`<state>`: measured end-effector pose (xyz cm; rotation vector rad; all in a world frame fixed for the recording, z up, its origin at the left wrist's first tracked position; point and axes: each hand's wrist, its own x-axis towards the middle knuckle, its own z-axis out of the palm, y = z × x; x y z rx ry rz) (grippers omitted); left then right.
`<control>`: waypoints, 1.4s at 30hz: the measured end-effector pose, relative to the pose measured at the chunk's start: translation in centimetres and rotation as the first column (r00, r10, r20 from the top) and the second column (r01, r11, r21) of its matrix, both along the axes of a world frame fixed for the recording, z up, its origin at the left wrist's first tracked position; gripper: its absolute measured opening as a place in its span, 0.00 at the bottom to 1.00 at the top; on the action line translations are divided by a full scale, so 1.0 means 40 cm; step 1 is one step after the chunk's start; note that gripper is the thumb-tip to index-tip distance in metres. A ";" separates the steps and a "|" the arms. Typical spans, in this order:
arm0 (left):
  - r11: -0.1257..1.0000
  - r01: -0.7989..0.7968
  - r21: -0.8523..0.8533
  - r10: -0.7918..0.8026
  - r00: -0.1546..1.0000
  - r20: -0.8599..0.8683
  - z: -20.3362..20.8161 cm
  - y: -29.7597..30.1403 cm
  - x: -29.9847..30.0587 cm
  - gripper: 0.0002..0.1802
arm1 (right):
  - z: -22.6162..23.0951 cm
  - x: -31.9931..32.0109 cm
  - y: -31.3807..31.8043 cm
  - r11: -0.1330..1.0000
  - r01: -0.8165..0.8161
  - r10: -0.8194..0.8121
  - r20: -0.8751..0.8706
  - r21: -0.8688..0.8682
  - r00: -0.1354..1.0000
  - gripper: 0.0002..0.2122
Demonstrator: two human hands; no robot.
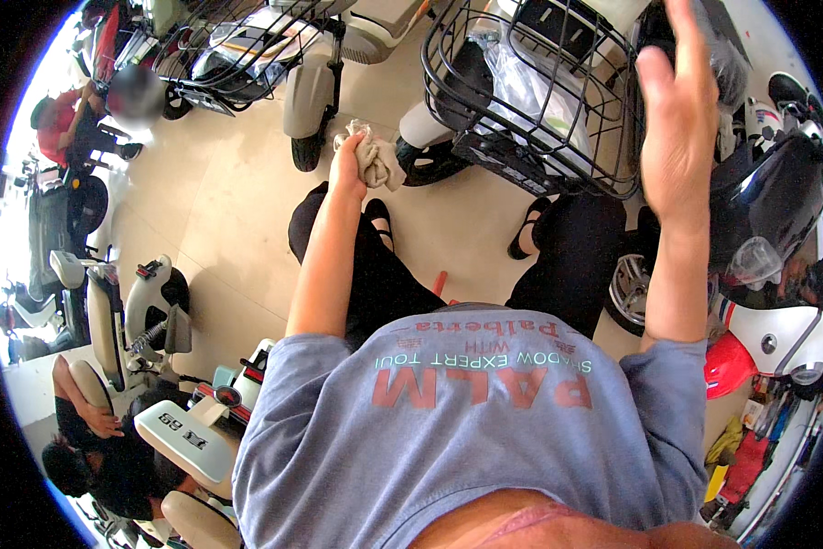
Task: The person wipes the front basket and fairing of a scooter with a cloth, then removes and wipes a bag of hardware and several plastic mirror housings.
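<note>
A crumpled beige rag (380, 161) is bunched in my left hand (347, 165), whose fingers are closed around it. It hangs above the tiled floor, in front of my left knee. My right hand (678, 128) is raised at the upper right with thumb and finger apart and nothing in it; the fingertips run out at the top edge. Just left of that hand is a black wire basket (443, 105) on the front of a scooter, with clear plastic wrapping (530, 87) inside. Whether the hand touches the basket I cannot tell.
A grey front fender (309, 101) of another scooter stands ahead, below a second basket (233, 87). Parked scooters line the left, near a seated person in black (109, 448) and a person in red (59, 123). At right are a dark scooter (773, 197) and a red helmet (727, 366).
</note>
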<state>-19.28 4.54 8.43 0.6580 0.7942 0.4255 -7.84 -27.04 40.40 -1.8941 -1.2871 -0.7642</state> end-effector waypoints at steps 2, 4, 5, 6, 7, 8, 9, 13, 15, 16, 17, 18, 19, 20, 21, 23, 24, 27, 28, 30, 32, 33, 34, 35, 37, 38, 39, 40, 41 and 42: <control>1.000 -0.004 -0.011 0.004 1.000 0.007 -0.010 0.005 0.010 0.15 | -0.032 -0.008 0.037 0.993 0.028 -0.029 -0.004 -0.117 1.000 0.24; 0.999 -0.002 -0.036 0.002 1.000 0.018 -0.025 0.010 0.029 0.16 | -0.141 -0.007 0.076 0.937 0.084 -0.013 0.207 -0.340 0.978 0.28; 1.000 -0.007 -0.024 0.007 1.000 0.018 -0.016 0.007 0.029 0.16 | -0.154 -0.003 0.085 0.943 0.027 0.041 0.194 -0.332 0.980 0.29; 1.000 -0.025 -0.005 0.025 0.999 0.021 0.002 0.005 0.020 0.16 | -0.170 -0.001 0.098 0.946 -0.045 0.107 0.178 -0.320 0.978 0.31; 0.999 -0.043 0.001 0.043 0.999 0.012 0.000 -0.006 0.002 0.16 | -0.138 0.009 0.098 0.945 -0.128 0.168 0.111 -0.301 0.980 0.32; 0.999 -0.010 0.036 0.009 0.999 0.048 -0.010 0.005 -0.002 0.16 | -0.080 0.017 0.095 0.954 -0.156 0.182 0.083 -0.256 0.980 0.30; 1.000 -0.009 0.006 0.009 0.999 0.048 -0.021 0.008 -0.004 0.16 | -0.041 0.007 0.063 0.960 0.036 -0.004 0.117 -0.277 0.993 0.28; 0.996 -0.077 0.036 0.078 0.997 -0.028 -0.009 0.011 -0.014 0.14 | -0.038 -0.050 0.035 0.974 -0.191 0.193 -0.006 0.124 0.981 0.28; 1.000 -0.031 0.003 0.031 0.999 0.041 -0.034 0.010 0.014 0.13 | -0.108 -0.120 0.010 0.930 -0.328 0.352 -0.143 0.165 0.925 0.27; 0.998 -0.061 -0.002 0.061 0.995 0.080 -0.050 0.010 0.015 0.13 | -0.157 -0.153 0.003 0.904 -0.413 0.428 -0.216 0.114 0.877 0.26; 1.000 0.000 -0.009 0.000 0.999 0.050 -0.015 -0.010 0.012 0.13 | -0.189 -0.168 -0.012 0.882 -0.417 0.412 -0.071 -0.217 0.908 0.24; 1.000 0.028 0.011 -0.028 0.998 0.054 -0.023 -0.003 0.003 0.12 | -0.229 -0.195 0.007 0.788 -0.513 0.486 -0.169 -0.339 0.858 0.22; 0.998 0.064 0.027 -0.065 0.996 0.061 -0.033 0.003 -0.002 0.12 | -0.274 -0.222 0.016 0.684 -0.564 0.457 -0.330 -0.463 0.826 0.22; 0.996 0.088 0.011 -0.088 0.996 0.026 -0.029 -0.002 -0.005 0.12 | -0.343 -0.233 0.009 0.574 -0.651 0.343 -0.575 -0.497 0.742 0.23; 0.993 0.117 -0.005 -0.117 0.993 -0.005 -0.012 -0.009 -0.007 0.11 | -0.446 -0.220 -0.026 0.443 -0.722 0.205 -0.724 -0.532 0.659 0.25; 0.983 0.179 0.028 -0.180 0.983 0.031 0.054 -0.040 -0.038 0.12 | -0.550 -0.176 -0.048 0.126 -0.762 -0.166 -0.771 -0.635 0.615 0.24; 0.977 0.212 0.024 -0.213 0.975 0.056 0.093 -0.052 -0.059 0.13 | -0.601 -0.158 -0.070 0.196 -0.751 -0.195 -0.776 -0.631 0.600 0.22; 0.974 0.220 0.052 -0.221 0.975 0.006 0.154 -0.068 -0.120 0.16 | -0.704 -0.098 -0.125 0.399 -0.625 -0.137 -0.718 -0.671 0.683 0.21; 0.976 0.160 0.147 -0.151 0.986 -0.068 0.181 -0.064 -0.137 0.17 | -0.737 -0.076 -0.131 0.462 -0.650 -0.208 -0.785 -0.604 0.583 0.21; 0.896 -0.009 0.443 0.068 0.991 -0.117 0.271 -0.040 -0.160 0.19 | -0.833 -0.030 -0.147 0.611 -0.669 -0.255 -0.905 -0.423 0.340 0.20; 0.620 -0.257 0.742 0.294 0.952 0.084 0.378 0.008 -0.171 0.21 | -0.854 -0.022 -0.120 0.602 -0.607 -0.306 -0.852 -0.519 0.425 0.20; 0.426 -0.389 0.817 0.351 0.903 0.247 0.429 0.051 -0.172 0.22 | -0.859 -0.024 -0.104 0.594 -0.577 -0.328 -0.824 -0.561 0.463 0.20; 0.174 -0.482 0.859 0.411 0.828 0.381 0.485 0.086 -0.155 0.24 | -0.864 -0.027 -0.094 0.630 -0.554 -0.318 -0.831 -0.545 0.456 0.20; -0.104 -0.531 0.841 0.435 0.737 0.518 0.536 0.124 -0.153 0.27 | -0.869 -0.032 -0.080 0.621 -0.569 -0.304 -0.834 -0.539 0.460 0.20; -0.550 -0.342 0.762 0.424 0.671 0.608 0.575 0.217 -0.149 0.29 | -0.877 -0.040 -0.060 0.602 -0.594 -0.279 -0.838 -0.533 0.469 0.20; -0.562 -0.170 0.810 0.479 0.731 0.485 0.556 0.265 -0.153 0.31 | -0.875 -0.045 -0.056 0.571 -0.595 -0.280 -0.815 -0.566 0.507 0.20; -0.507 0.043 0.861 0.511 0.820 0.260 0.501 0.340 -0.154 0.33 | -0.869 -0.052 -0.053 0.542 -0.593 -0.274 -0.792 -0.596 0.546 0.20; -0.569 0.210 0.795 0.540 0.825 0.168 0.489 0.316 -0.139 0.33 | -0.865 -0.058 -0.055 0.514 -0.584 -0.277 -0.766 -0.629 0.581 0.19; -0.615 0.367 0.698 0.577 0.813 0.081 0.474 0.283 -0.128 0.34 | -0.858 -0.064 -0.056 0.512 -0.575 -0.275 -0.756 -0.638 0.594 0.20; -0.601 0.416 0.682 0.580 0.815 0.014 0.478 0.259 -0.123 0.34 | -0.850 -0.071 -0.056 0.511 -0.566 -0.273 -0.747 -0.647 0.607 0.20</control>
